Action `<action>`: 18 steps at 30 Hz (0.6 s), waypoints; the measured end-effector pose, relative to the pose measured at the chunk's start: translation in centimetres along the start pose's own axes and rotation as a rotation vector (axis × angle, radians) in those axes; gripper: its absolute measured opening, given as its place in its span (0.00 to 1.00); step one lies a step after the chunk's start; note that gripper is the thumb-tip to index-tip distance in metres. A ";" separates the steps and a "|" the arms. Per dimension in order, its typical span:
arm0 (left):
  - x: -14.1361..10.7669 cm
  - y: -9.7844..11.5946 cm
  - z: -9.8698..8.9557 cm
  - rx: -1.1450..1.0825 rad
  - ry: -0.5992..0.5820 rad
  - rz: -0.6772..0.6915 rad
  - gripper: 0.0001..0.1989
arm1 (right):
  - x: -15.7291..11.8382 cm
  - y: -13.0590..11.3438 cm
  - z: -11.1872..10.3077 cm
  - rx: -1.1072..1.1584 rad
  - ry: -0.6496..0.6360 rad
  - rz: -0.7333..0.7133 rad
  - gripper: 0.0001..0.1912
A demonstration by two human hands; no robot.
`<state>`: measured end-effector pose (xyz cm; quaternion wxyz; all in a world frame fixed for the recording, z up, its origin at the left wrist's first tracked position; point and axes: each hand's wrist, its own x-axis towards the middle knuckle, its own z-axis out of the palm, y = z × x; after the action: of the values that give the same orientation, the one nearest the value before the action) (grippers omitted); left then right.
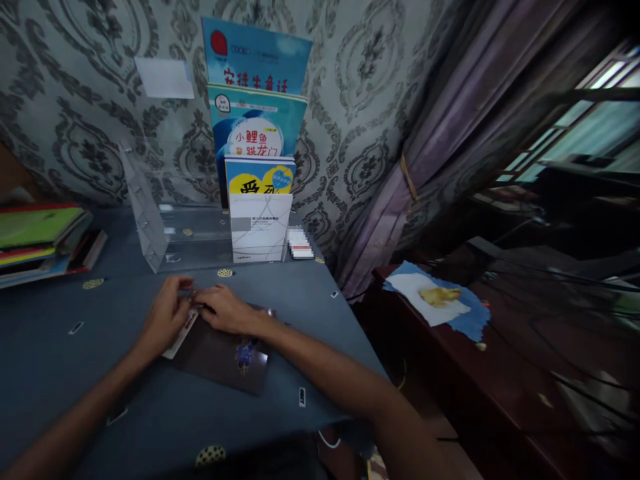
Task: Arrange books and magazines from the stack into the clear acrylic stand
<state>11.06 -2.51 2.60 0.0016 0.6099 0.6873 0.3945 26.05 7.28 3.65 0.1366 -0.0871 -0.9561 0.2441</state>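
Note:
A dark brown book (215,357) with a small blue picture lies flat and slanted on the desk in front of me. A pale strip with print (180,337) runs along its left edge. My left hand (169,315) is closed at the upper end of that edge, fingers curled over the corner. From the right, my right hand (226,310) reaches across the cover, its bent fingers pinched together at the same corner. The fingertips of both hands meet there, and whatever small part lies between them is hidden.
Behind my hands a clear plastic rack (145,213) holds upright books (260,220) at its right end. A stack of books (40,240) lies at the left. Beyond the desk's right edge stand a purple curtain (385,180) and a dark red table (450,360) bearing a blue cloth (475,323).

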 end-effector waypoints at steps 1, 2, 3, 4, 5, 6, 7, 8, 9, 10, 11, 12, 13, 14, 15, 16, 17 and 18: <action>0.2 -0.5 0.4 -0.003 -0.020 -0.030 0.15 | -0.1 0.0 -0.1 0.006 -0.007 -0.013 0.11; 0.2 -1.0 0.8 0.000 -0.038 -0.050 0.16 | -0.2 0.1 -0.1 0.009 -0.011 -0.022 0.11; 0.2 -1.2 1.0 0.007 -0.051 -0.056 0.15 | -0.4 0.1 -0.1 0.011 -0.011 -0.030 0.11; 0.1 -1.4 1.2 0.020 -0.058 -0.050 0.15 | -0.5 0.1 -0.2 0.011 -0.010 -0.038 0.12; 0.0 -1.4 1.2 0.040 -0.060 -0.033 0.15 | -0.7 0.2 -0.2 0.010 -0.006 -0.043 0.13; -0.1 -1.3 1.2 0.067 -0.057 -0.007 0.16 | -1.0 0.3 -0.3 0.007 -0.004 -0.045 0.14; -0.2 -1.1 1.2 0.101 -0.058 0.025 0.16 | -1.3 0.4 -0.3 0.004 -0.002 -0.044 0.14; -0.3 -0.9 1.1 0.140 -0.063 0.061 0.16 | -1.6 0.5 -0.4 0.002 0.001 -0.039 0.15; -0.3 -0.6 1.0 0.182 -0.075 0.097 0.17 | -1.9 0.7 -0.5 0.003 0.005 -0.035 0.15; -0.3 -0.3 1.0 0.225 -0.092 0.130 0.17 | -2.3 0.9 -0.7 0.010 0.010 -0.031 0.16; -0.3 0.0 0.9 0.269 -0.112 0.157 0.17 | -2.7 1.2 -0.8 0.023 0.018 -0.030 0.16; -0.3 0.2 0.8 0.311 -0.134 0.177 0.18 | -3.1 1.5 -0.9 0.040 0.027 -0.031 0.16; -0.3 0.5 0.7 0.350 -0.154 0.190 0.17 | -3.5 1.8 -1.0 0.059 0.037 -0.031 0.17; -0.3 0.7 0.6 0.383 -0.167 0.198 0.17 | -3.9 2.0 -1.1 0.076 0.044 -0.029 0.17; -0.2 0.9 0.5 0.408 -0.176 0.207 0.17 | -4.3 2.3 -1.2 0.091 0.049 -0.020 0.17; -0.2 1.1 0.4 0.426 -0.183 0.219 0.17 | -4.8 2.5 -1.4 0.103 0.051 -0.009 0.17; -0.2 1.2 0.3 0.441 -0.190 0.233 0.16 | -5.3 2.6 -1.6 0.114 0.052 -0.004 0.17; -0.2 1.3 0.2 0.451 -0.195 0.249 0.16 | -5.9 2.7 -1.8 0.124 0.052 0.000 0.17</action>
<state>12.32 -2.67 3.09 -0.1168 0.7096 0.6743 0.1681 32.45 9.06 2.55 0.1666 -0.0849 -0.9353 0.3005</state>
